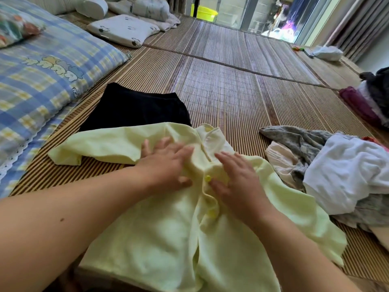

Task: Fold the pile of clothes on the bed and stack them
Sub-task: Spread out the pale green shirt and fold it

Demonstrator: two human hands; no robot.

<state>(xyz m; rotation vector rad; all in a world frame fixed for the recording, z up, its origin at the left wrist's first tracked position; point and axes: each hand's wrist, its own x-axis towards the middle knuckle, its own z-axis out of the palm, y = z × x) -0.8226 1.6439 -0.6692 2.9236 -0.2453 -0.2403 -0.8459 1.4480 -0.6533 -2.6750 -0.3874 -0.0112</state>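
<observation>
A pale yellow button-up shirt lies spread face up on the bamboo mat, collar away from me, one sleeve stretched out to the left. My left hand lies flat on its chest left of the button row. My right hand lies flat just right of the buttons. Both palms press the cloth with fingers spread. A folded black garment sits beyond the shirt. The unfolded pile, with grey, white and beige pieces, lies at the right.
A blue checked quilt covers the left side. A white pillow and rolled bedding lie at the far end. More dark and purple clothes sit at the right edge, and a white bundle lies near the window.
</observation>
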